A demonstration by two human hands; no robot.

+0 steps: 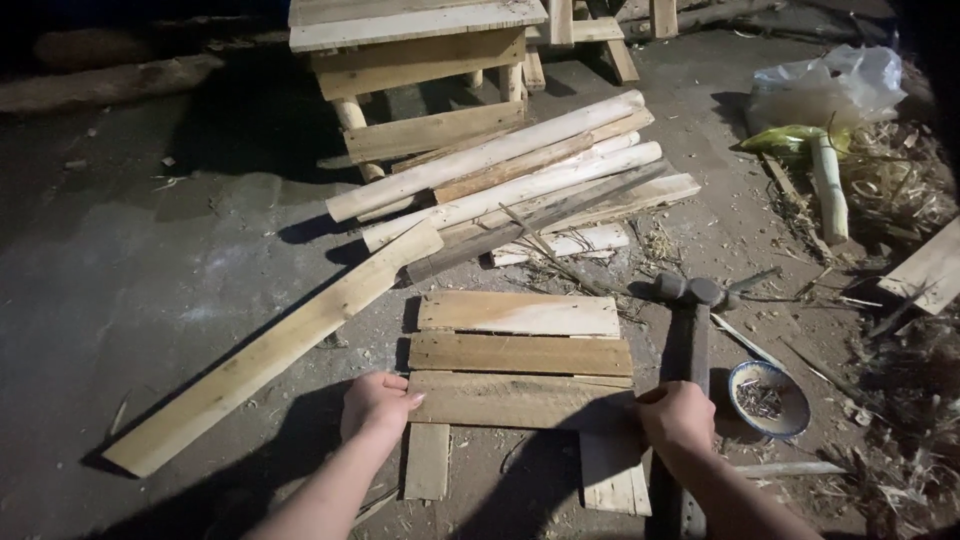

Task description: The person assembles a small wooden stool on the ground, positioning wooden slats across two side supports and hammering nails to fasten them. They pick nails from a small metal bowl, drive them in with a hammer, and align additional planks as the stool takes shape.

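Our left hand [375, 405] lies curled on the nearest slat's left end, at seven o'clock; our right hand [678, 415], at five o'clock, is wrapped around the hammer [690, 330] handle near its middle. We judge the hammer head-heavy and rigid, best gripped lower on its dark shaft. The slat panel [520, 355] lies on the floor [150, 260] at six o'clock: rough, pale, stiff boards. At four o'clock sits a bowl of nails [768, 398]. Beyond, at twelve, peeled round poles [490, 155] and a wooden stool [420, 50].
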